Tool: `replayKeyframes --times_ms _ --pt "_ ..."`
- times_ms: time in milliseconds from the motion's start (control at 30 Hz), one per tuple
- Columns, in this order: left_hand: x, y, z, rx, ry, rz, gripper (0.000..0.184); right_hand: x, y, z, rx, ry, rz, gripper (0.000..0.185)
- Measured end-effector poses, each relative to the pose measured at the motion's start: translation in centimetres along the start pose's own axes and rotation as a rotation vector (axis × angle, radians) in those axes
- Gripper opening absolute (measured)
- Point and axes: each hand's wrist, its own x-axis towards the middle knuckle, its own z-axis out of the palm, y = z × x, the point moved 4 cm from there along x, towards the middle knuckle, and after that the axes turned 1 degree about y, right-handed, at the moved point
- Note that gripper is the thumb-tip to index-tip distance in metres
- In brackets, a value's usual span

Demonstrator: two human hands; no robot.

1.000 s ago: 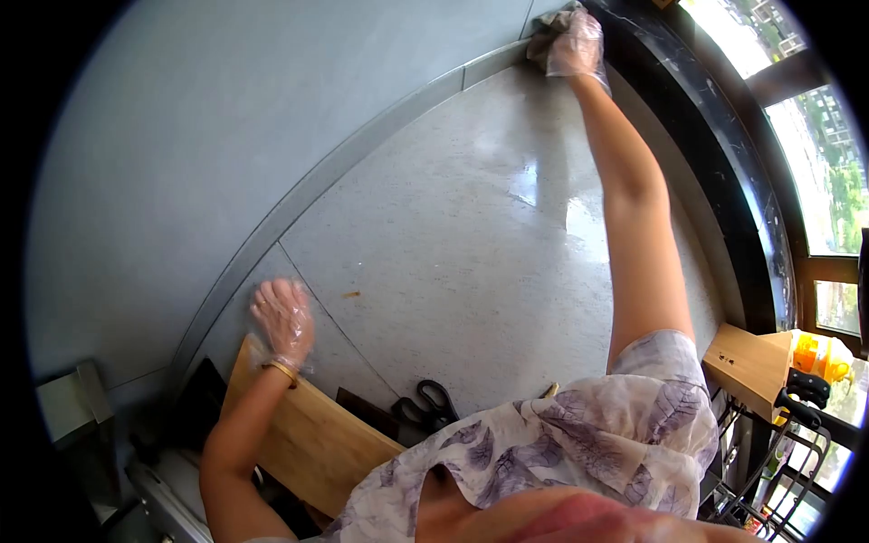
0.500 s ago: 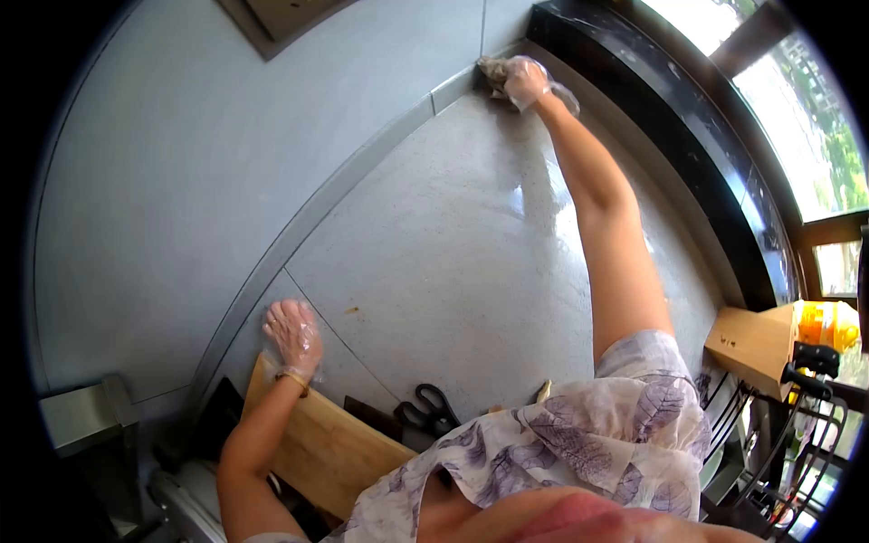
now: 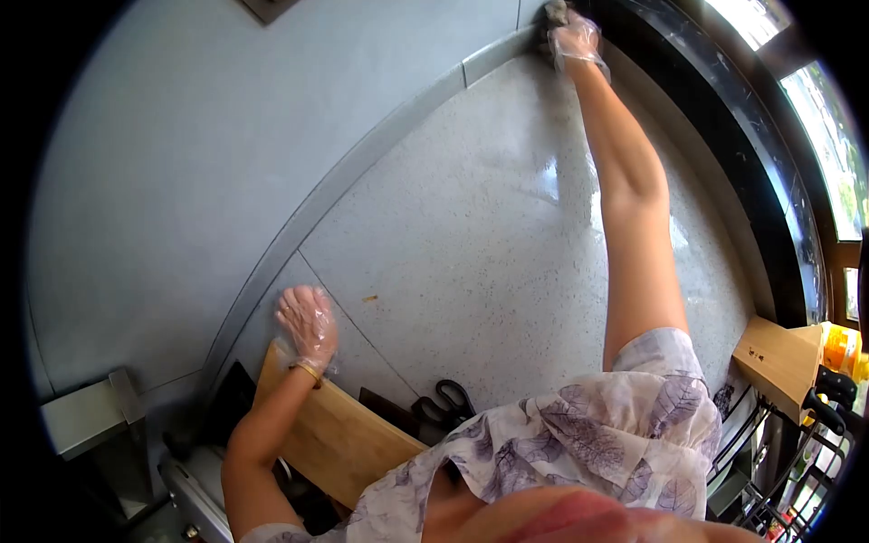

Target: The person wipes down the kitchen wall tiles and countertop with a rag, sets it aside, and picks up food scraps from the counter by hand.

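At the far corner of the grey countertop (image 3: 471,226), my right hand (image 3: 577,40) in a clear plastic glove is closed on a greyish-brown cloth (image 3: 556,13). The cloth is bunched against the corner, and the hand covers part of it. My left hand (image 3: 310,321), also gloved in clear plastic, rests on the counter near the left wall with its fingers laid down and nothing in them. A wooden board (image 3: 348,443) lies under my left wrist. Black-handled scissors (image 3: 444,404) are beside the board, their blades hidden.
A grey wall panel (image 3: 208,163) borders the counter on the left, and a black stone ledge (image 3: 724,127) runs under the windows. At right stand a wooden knife block (image 3: 777,362), a yellow bottle (image 3: 842,348) and a black rack. A small brown scrap (image 3: 369,298) lies on the counter.
My right hand has pushed the cloth farther into the back corner. The whole view has shifted slightly; my left hand stays in the same place on the counter.
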Motion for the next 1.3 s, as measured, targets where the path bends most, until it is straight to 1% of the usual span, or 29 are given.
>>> replayKeyframes --times_ms 33,67,133,167,200,233,267,300,333,400,433,533,567,667,700,733,767,800,867,900,933,1000,1067,1100,1167,1200,1233,1267,1300 --pt "-0.1 0.1 0.0 0.019 0.002 -0.007 0.018 0.8 0.9 0.1 0.249 -0.132 -0.05 0.032" --pt "-0.2 0.0 0.1 0.018 -0.006 -0.007 0.018 0.3 0.5 0.3 0.172 -0.283 -0.092 0.03" --pt "-0.2 0.0 0.1 0.016 -0.01 -0.013 0.019 -2.5 -0.4 0.4 -0.496 -0.259 -0.54 0.024" --pt "-0.3 0.1 0.0 0.009 -0.013 -0.012 0.019 -4.4 1.0 1.3 -0.488 -0.323 -0.629 0.027" --pt "-0.2 0.2 -0.2 0.006 -0.015 -0.009 0.019 -6.9 2.3 2.5 -0.476 -0.385 -0.717 0.049" --pt "0.0 0.3 -0.4 0.002 -0.011 -0.001 0.019 -12.3 0.8 3.6 -0.523 -0.477 -0.584 0.059" --pt "0.0 0.3 -0.5 0.012 -0.007 0.004 0.019 -15.8 0.4 4.2 -0.585 -0.459 -0.768 0.057" --pt "-0.1 0.2 -0.3 0.021 0.0 0.008 0.02 -16.5 2.6 5.6 -0.441 -0.578 -1.051 0.058" --pt "-0.1 0.0 0.0 0.031 0.004 0.013 0.02 -19.5 2.0 5.3 -0.62 -0.446 -1.256 0.054" --pt "-0.6 -0.6 0.4 0.006 0.012 0.025 0.02 -20.3 0.3 5.3 -0.704 -0.49 -1.225 0.048" --pt "-0.2 -0.7 0.7 -0.007 0.024 0.031 0.021 -19.9 -0.5 5.1 -0.81 -0.745 -0.988 0.046" --pt "-0.3 -1.3 1.2 0.01 0.045 0.046 0.021 -21.8 1.4 5.4 -0.819 -0.764 -1.413 0.047" --pt "-0.5 -1.2 1.0 0.011 0.038 0.044 0.021 -23.6 0.0 6.3 -1.009 -0.976 -1.087 0.047" --pt "-0.1 -0.4 -0.1 0.003 -0.014 0.03 0.02 -30.7 0.1 8.6 -0.655 -0.731 -1.545 0.044" --pt "-0.2 -0.4 0.0 0.005 -0.001 0.023 0.019 -33.7 0.7 10.1 -0.813 -0.955 -1.403 0.047" --pt "-0.1 -0.4 0.0 0.007 0.015 0.021 0.019 -36.3 0.8 11.6 -1.03 -1.174 -1.192 0.047" --pt "0.1 -0.4 0.1 0.008 0.029 0.026 0.018 -38.6 0.5 12.4 -1.249 -1.495 -1.127 0.052" --pt "0.2 -0.5 0.3 0.023 0.012 0.01 0.017 -40.0 2.4 13.2 -1.36 -1.479 -1.262 0.057" --pt "0.1 -0.3 0.1 0.05 0.007 0.013 0.017 -40.1 3.8 14.0 -1.282 -1.4 -1.333 0.055" --pt "-0.1 -0.2 -0.1 -0.007 0.03 0.044 0.018 -39.8 3.8 13.9 -1.227 -1.372 -1.428 0.051" --pt "0.0 0.0 0.0 -0.013 0.021 0.034 0.018 -38.7 4.4 13.8 -1.291 -1.404 -1.263 0.049" --pt "-0.1 -0.3 -0.1 -0.002 -0.006 0.021 0.019 -36.8 -0.5 12.0 -1.377 -1.447 -0.914 0.045" --pt "-0.3 -0.5 -0.3 -0.034 -0.01 0.047 0.019 -32.4 0.5 9.9 -1.329 -1.147 -0.909 0.042" --pt "-0.1 -0.4 -0.3 -0.057 -0.001 0.056 0.019 -28.8 2.6 8.4 -1.453 -1.103 -1.072 0.041" --pt "-0.2 -0.5 -0.3 -0.057 -0.014 0.034 0.019 -25.1 0.8 6.0 -1.046 -0.779 -1.372 0.029" --pt "0.0 -0.4 -0.2 -0.059 -0.014 0.026 0.018 -22.7 -2.3 4.6 -1.473 -0.686 -0.983 0.037" --pt "0.1 -0.2 -0.2 -0.061 -0.002 0.022 0.018 -16.1 0.0 2.9 -1.511 -0.572 -1.119 0.034" --pt "0.0 -0.1 -0.2 -0.057 0.007 0.022 0.018 -17.7 -5.4 3.1 -1.636 -0.556 -0.63 0.032" --pt "0.0 -0.2 -0.4 -0.052 0.017 0.021 0.018 -9.0 0.1 1.5 -1.604 -0.612 -0.438 0.043"
